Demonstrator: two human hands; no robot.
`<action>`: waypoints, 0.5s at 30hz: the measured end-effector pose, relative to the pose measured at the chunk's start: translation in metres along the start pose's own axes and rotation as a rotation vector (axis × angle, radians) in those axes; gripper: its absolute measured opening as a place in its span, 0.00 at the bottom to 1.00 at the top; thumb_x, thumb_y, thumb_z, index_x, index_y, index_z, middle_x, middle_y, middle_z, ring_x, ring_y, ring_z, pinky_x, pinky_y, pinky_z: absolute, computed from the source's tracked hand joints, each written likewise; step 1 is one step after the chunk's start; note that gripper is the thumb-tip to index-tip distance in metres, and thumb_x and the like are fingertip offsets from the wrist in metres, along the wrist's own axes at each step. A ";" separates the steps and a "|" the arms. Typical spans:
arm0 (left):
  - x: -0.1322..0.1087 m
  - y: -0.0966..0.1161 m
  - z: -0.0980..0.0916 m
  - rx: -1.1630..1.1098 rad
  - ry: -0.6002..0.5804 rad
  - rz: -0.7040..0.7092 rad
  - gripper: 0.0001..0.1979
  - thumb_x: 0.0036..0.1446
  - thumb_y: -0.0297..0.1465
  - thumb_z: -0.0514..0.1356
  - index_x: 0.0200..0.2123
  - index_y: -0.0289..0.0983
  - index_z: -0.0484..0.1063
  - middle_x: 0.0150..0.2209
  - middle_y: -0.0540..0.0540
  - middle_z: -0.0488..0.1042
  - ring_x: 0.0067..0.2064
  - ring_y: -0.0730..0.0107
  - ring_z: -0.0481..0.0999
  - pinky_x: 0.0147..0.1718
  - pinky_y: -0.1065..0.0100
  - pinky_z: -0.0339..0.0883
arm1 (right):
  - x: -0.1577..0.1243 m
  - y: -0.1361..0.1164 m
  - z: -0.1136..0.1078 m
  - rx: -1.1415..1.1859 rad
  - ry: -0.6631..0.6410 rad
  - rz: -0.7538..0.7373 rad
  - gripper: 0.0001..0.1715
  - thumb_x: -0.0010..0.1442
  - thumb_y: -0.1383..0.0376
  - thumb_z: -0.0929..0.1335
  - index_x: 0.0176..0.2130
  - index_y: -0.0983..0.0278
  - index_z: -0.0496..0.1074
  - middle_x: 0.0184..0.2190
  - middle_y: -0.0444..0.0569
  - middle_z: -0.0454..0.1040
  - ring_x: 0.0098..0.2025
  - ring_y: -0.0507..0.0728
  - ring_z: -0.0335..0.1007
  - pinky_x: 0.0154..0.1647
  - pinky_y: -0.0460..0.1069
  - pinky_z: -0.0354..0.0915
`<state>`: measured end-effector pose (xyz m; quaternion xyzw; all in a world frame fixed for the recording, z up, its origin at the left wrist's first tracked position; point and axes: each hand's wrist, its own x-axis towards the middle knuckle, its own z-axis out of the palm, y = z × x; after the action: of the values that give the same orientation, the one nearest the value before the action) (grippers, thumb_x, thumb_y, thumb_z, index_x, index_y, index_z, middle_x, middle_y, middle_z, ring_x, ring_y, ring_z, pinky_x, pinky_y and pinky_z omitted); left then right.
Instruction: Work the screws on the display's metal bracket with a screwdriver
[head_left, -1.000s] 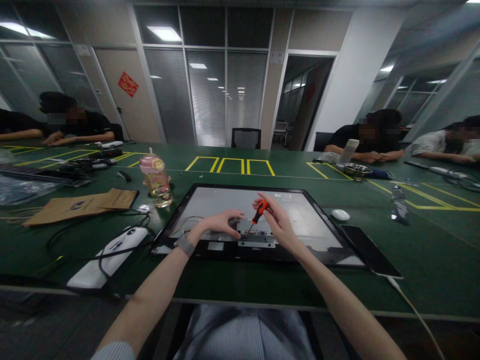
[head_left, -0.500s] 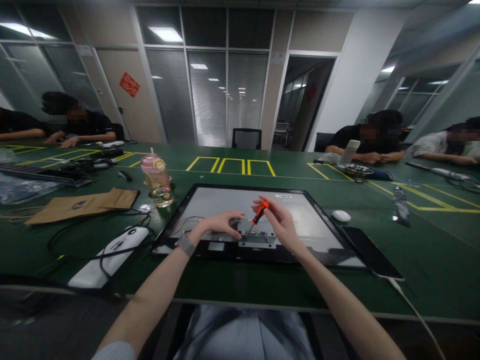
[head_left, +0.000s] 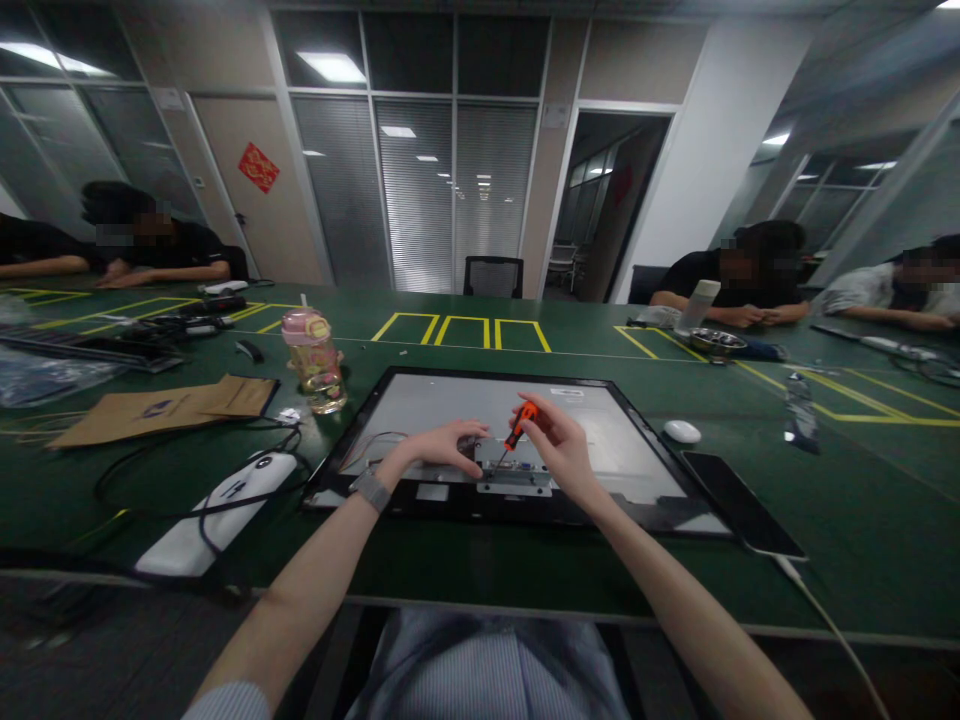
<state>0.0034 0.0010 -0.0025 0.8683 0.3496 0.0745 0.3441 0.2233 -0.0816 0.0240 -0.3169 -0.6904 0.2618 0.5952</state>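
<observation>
My right hand (head_left: 561, 445) is closed round the orange and black handle of a screwdriver (head_left: 519, 428). The screwdriver leans, its thin shaft running down and left to a silver metal bracket (head_left: 517, 484) with connectors along it. The tip is too small to make out exactly. Just left of the bracket, my left hand (head_left: 448, 447) rests over a dark part, thumb and fingers spread apart; its palm hides most of what lies underneath. Both hands are above the back of a flat display panel (head_left: 442, 395), grey with a black frame, lying on the table.
Left of the panel stand a pink-lided bottle (head_left: 313, 365), a paper bag (head_left: 161, 410) and a white power strip (head_left: 225, 510) with black cables. To the right lie a phone (head_left: 742, 500) on a cable and a white case (head_left: 682, 432). Several people sit across the table.
My right hand's fingers have shifted slightly around the screwdriver handle, drawing in closer to it. The screwdriver stays at nearly the same place. My left hand has not visibly moved.
</observation>
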 end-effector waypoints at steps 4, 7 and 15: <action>0.001 0.000 0.000 -0.011 -0.001 0.003 0.39 0.40 0.45 0.69 0.57 0.45 0.63 0.66 0.46 0.53 0.68 0.53 0.46 0.65 0.54 0.41 | 0.000 0.003 0.002 -0.062 0.104 -0.062 0.09 0.55 0.62 0.71 0.38 0.59 0.73 0.33 0.46 0.68 0.35 0.55 0.68 0.38 0.51 0.68; 0.001 0.001 0.000 -0.010 -0.011 -0.013 0.40 0.41 0.45 0.69 0.58 0.45 0.63 0.66 0.47 0.53 0.68 0.53 0.45 0.65 0.54 0.40 | 0.001 -0.002 0.001 -0.049 0.088 -0.055 0.06 0.58 0.60 0.69 0.36 0.60 0.74 0.33 0.47 0.69 0.36 0.55 0.68 0.38 0.51 0.68; -0.001 -0.001 -0.001 -0.013 -0.014 -0.033 0.41 0.40 0.45 0.69 0.59 0.45 0.62 0.67 0.47 0.51 0.68 0.52 0.46 0.65 0.54 0.40 | 0.005 0.000 -0.004 0.189 -0.085 0.046 0.14 0.65 0.57 0.62 0.47 0.57 0.71 0.40 0.49 0.74 0.45 0.57 0.71 0.49 0.56 0.66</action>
<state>0.0022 0.0010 -0.0022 0.8606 0.3609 0.0650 0.3535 0.2272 -0.0778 0.0276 -0.2638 -0.6799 0.3527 0.5863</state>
